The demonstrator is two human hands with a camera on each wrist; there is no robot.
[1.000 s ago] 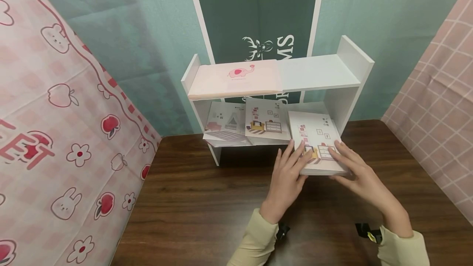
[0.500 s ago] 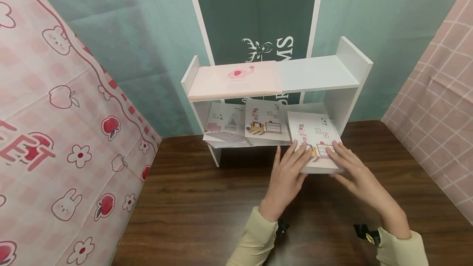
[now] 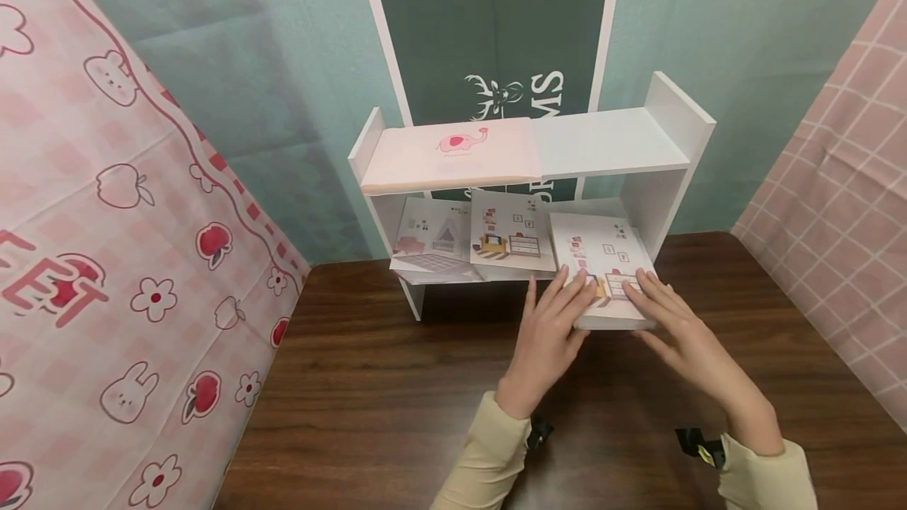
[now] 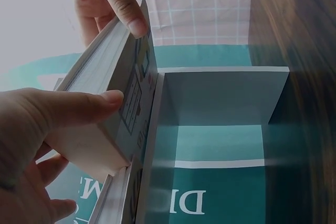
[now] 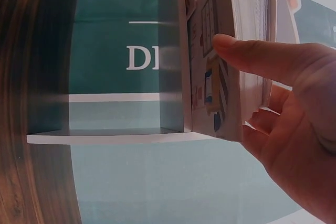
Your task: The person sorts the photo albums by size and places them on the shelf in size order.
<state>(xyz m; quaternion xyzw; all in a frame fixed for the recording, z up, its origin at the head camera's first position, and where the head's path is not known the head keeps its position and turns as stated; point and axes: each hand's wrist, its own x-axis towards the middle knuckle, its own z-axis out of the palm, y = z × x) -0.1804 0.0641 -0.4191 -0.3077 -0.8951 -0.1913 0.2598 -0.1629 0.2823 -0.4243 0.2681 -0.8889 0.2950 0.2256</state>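
Note:
A thick white book [image 3: 598,246] with a drawn room on its cover lies at the right of the shelf's lower board, its near end sticking out past the front edge. My left hand [image 3: 542,345] grips its near left corner, and my right hand [image 3: 687,345] its near right corner. Fingers lie over the top cover. In the left wrist view, the left thumb presses the book's underside [image 4: 128,103]. The right wrist view has the right thumb on the same underside, beside the page block [image 5: 249,14]. The book's far end is under the top board.
The white two-tier shelf [image 3: 602,136] stands on a dark wooden table [image 3: 354,400]. A pink elephant book [image 3: 453,152] lies on top. Left of the gripped book, a similar book [image 3: 513,230] and another illustrated book [image 3: 432,234] lie on the lower board. Curtains hang behind and beside.
The gripped book has slid slightly deeper into the shelf, both hands moving with it and keeping their grip. The other books stay where they were.

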